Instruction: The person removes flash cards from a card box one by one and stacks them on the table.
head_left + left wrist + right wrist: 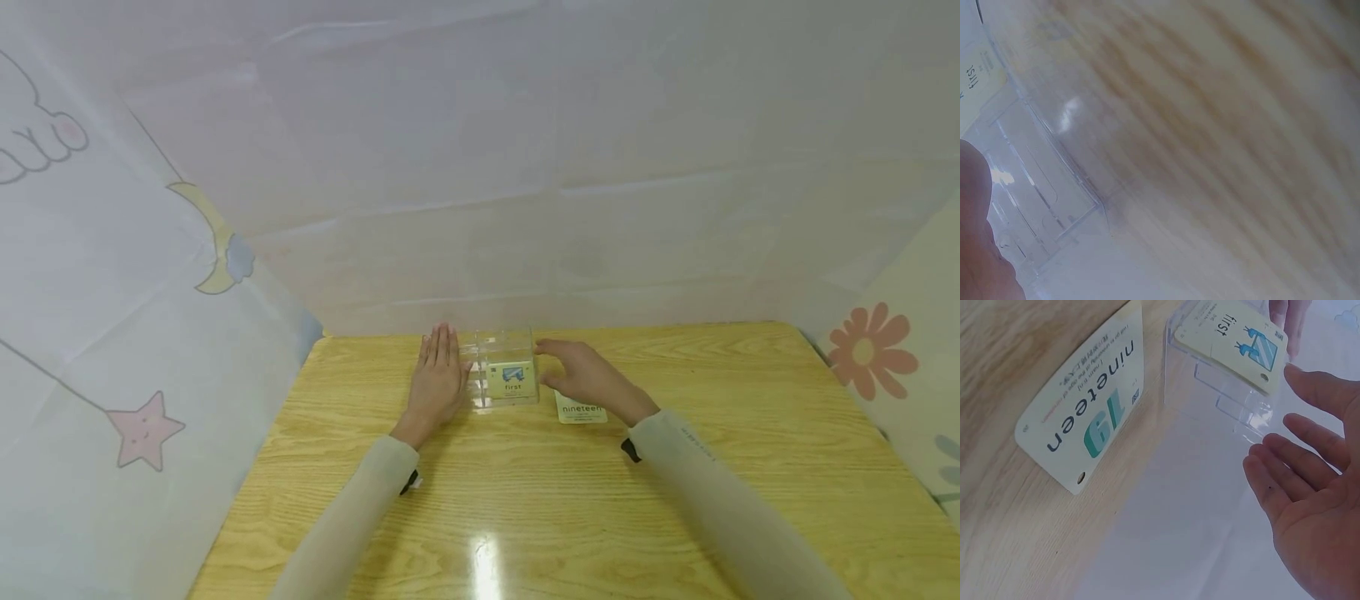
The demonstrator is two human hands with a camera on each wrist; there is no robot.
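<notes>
A clear plastic box with compartments stands on the table between the two hands. Inside its right part lies a flashcard reading "first", with a blue picture. Along the box's left side rests the left hand, its fingers straight. The right hand is at the box's right side with fingers spread and nothing held; in the right wrist view its palm faces the box. Beside the box, partly under the right hand in the head view, lies a second flashcard reading "nineteen".
The wooden table ends at the back against a pale cloth wall. More printed cloth hangs on the left side, and a flower print shows on the right one.
</notes>
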